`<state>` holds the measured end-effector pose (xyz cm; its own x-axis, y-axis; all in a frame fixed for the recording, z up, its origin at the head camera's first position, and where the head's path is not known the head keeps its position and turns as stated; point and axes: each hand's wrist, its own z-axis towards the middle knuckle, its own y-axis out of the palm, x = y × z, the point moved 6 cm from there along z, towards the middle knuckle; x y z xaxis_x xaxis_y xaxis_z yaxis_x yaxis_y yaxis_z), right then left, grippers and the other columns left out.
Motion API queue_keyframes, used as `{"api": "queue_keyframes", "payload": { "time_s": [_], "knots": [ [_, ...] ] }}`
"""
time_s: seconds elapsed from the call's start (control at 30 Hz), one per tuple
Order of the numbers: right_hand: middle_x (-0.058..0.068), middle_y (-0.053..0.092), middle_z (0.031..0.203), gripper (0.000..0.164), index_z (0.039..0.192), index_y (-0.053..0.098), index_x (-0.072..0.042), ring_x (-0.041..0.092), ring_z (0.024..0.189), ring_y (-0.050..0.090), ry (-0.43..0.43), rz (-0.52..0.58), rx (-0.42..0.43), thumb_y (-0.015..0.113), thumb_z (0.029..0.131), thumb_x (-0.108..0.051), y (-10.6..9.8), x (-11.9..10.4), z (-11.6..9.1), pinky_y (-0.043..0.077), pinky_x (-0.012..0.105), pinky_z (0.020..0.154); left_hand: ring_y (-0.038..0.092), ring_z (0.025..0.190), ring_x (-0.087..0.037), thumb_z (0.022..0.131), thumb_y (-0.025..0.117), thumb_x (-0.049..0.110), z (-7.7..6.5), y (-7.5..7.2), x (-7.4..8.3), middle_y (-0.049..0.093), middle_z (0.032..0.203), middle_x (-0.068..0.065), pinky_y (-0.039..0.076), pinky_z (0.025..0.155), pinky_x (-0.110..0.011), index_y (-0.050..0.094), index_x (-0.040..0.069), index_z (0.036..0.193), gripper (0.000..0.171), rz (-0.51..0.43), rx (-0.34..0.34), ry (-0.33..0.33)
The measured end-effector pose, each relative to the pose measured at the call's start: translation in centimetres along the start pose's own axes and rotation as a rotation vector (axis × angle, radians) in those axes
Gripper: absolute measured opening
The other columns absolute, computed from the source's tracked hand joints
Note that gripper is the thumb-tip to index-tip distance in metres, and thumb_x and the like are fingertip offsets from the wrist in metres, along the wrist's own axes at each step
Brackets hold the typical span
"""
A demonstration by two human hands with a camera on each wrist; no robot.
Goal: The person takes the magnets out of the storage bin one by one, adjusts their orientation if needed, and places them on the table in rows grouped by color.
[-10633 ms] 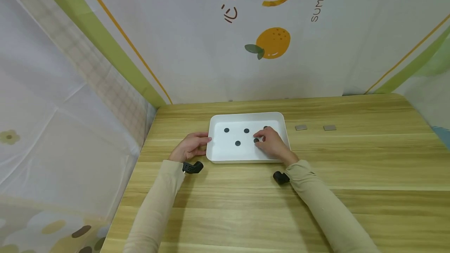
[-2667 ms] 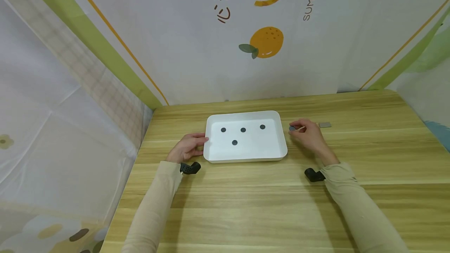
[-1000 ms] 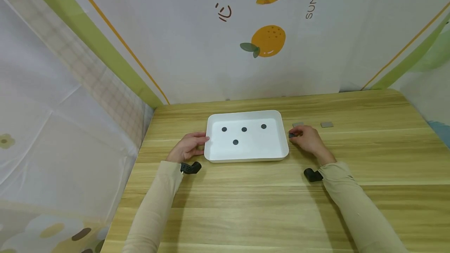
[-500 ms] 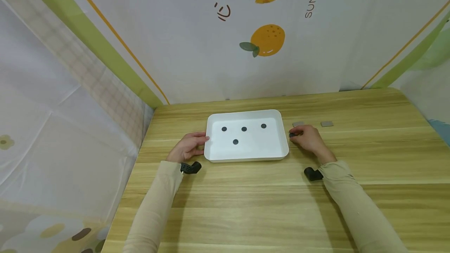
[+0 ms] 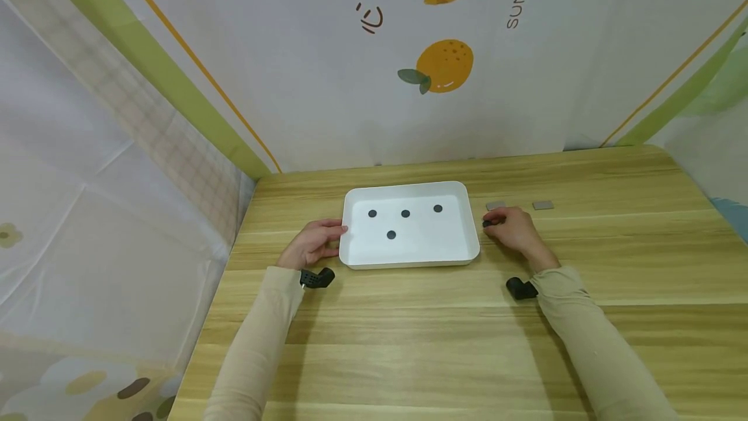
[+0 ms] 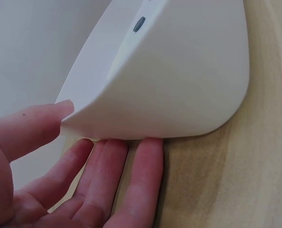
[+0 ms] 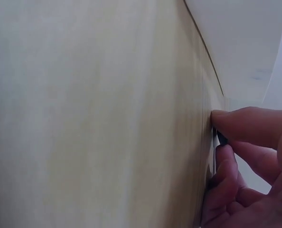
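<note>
A white rectangular tray lies on the wooden table with several small dark round discs on its floor. At its left end my left hand grips the wall; in the left wrist view the thumb hooks over the rim and the fingertips press the outer side low down. Just off the tray's right end, my right hand pinches a dark disc between thumb and fingers. That disc is mostly covered by the fingers in the right wrist view, close to the tabletop.
Two flat grey rectangular pieces lie right of the tray: one grey piece just behind my right hand, another grey piece farther right. A printed white curtain hangs along the table's back edge. Each wrist carries a black camera mount.
Earlier my right hand reached into the tray at a front-right disc. That disc has come out to the tray's right side, then moved slightly nearer. My left hand has stayed on the tray.
</note>
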<state>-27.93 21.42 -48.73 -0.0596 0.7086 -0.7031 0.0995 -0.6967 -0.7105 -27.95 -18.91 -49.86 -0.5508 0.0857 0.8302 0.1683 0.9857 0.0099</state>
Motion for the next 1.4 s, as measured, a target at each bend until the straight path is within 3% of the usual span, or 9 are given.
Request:
{"api": "queue_keyframes", "payload": {
  "time_s": [0.3, 1.0, 1.23, 1.4],
  "knots": [
    [0.023, 0.068, 0.103, 0.029, 0.109, 0.068, 0.004, 0.036, 0.097, 0.063, 0.013, 0.005, 0.003, 0.066, 0.084, -0.011, -0.23, 0.46, -0.13, 0.049, 0.040, 0.083, 0.061, 0.093, -0.013, 0.096, 0.059, 0.012, -0.01, 0.10, 0.16, 0.051, 0.128, -0.009, 0.057, 0.077, -0.031, 0.036, 0.003, 0.146, 0.057, 0.006, 0.005, -0.001],
    [0.022, 0.069, 0.098, 0.028, 0.107, 0.068, 0.005, 0.033, 0.091, 0.063, 0.015, 0.020, 0.001, 0.067, 0.083, -0.009, -0.61, -0.01, -0.36, 0.048, 0.033, 0.076, 0.062, 0.088, -0.012, 0.095, 0.060, 0.011, 0.05, 0.00, 0.01, 0.056, 0.114, -0.004, 0.057, 0.075, -0.030, 0.037, 0.000, 0.145, 0.056, 0.006, -0.013, 0.009],
    [0.024, 0.068, 0.101, 0.031, 0.110, 0.066, 0.006, 0.037, 0.095, 0.063, 0.014, 0.023, -0.005, 0.066, 0.083, -0.008, -0.59, -0.05, -0.34, 0.050, 0.041, 0.082, 0.062, 0.089, -0.012, 0.096, 0.058, 0.011, 0.01, 0.01, 0.07, 0.054, 0.119, -0.005, 0.057, 0.075, -0.029, 0.037, 0.002, 0.145, 0.054, 0.012, -0.016, 0.004],
    [0.025, 0.066, 0.105, 0.032, 0.113, 0.065, 0.006, 0.036, 0.097, 0.062, 0.030, 0.044, 0.004, 0.065, 0.085, -0.009, -0.65, 0.19, -0.35, 0.049, 0.037, 0.081, 0.062, 0.089, -0.012, 0.096, 0.058, 0.011, -0.03, -0.02, 0.06, 0.054, 0.122, -0.007, 0.057, 0.075, -0.029, 0.036, 0.002, 0.146, 0.055, 0.017, -0.014, 0.004]
  ]
}}
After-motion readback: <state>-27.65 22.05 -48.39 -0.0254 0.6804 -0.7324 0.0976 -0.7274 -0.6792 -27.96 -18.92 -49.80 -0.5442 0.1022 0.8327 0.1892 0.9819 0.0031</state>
